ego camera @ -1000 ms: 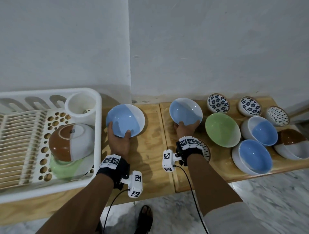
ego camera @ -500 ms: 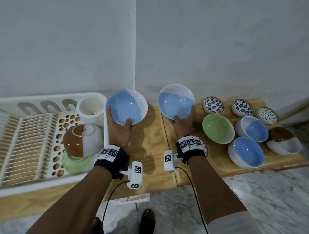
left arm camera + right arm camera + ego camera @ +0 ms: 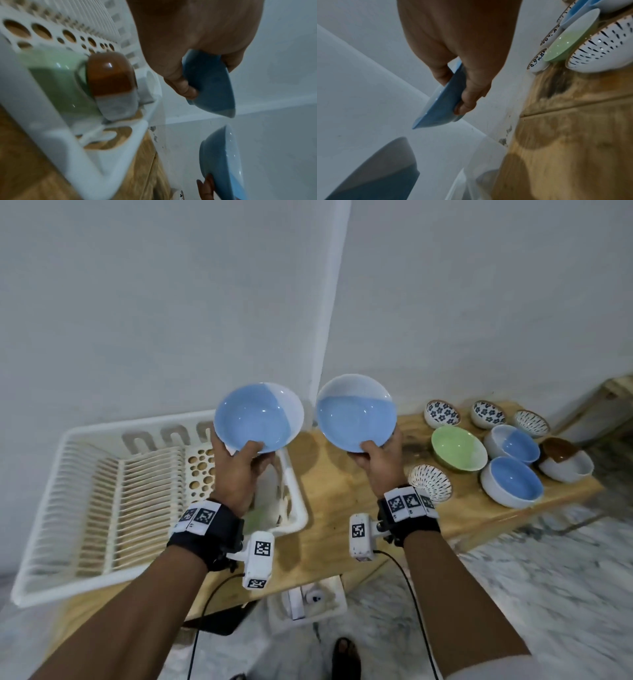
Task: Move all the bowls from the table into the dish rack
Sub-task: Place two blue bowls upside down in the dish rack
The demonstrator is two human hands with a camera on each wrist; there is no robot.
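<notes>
Each hand holds a blue-and-white bowl in the air by its near rim. The left bowl (image 3: 258, 416) (image 3: 211, 86) hangs over the right end of the white dish rack (image 3: 44, 546), pinched by my left hand (image 3: 239, 463) (image 3: 195, 54). The right bowl (image 3: 355, 412) (image 3: 440, 105) is above the wooden table (image 3: 339, 494), gripped by my right hand (image 3: 378, 462) (image 3: 462, 75). Inside the rack, a brown-and-white bowl (image 3: 111, 83) leans on a green bowl (image 3: 56, 75); my left hand hides them in the head view.
Several bowls stand on the table to the right: a green one (image 3: 459, 448), two blue ones (image 3: 512, 486), patterned small ones (image 3: 430, 482), and a brown-and-white one (image 3: 565, 463). The rack's cup holder (image 3: 150, 86) is near the wall corner.
Both hands lifted their bowls off the table and carried them left; the left bowl now hangs over the rack's right end, and the head view has tilted.
</notes>
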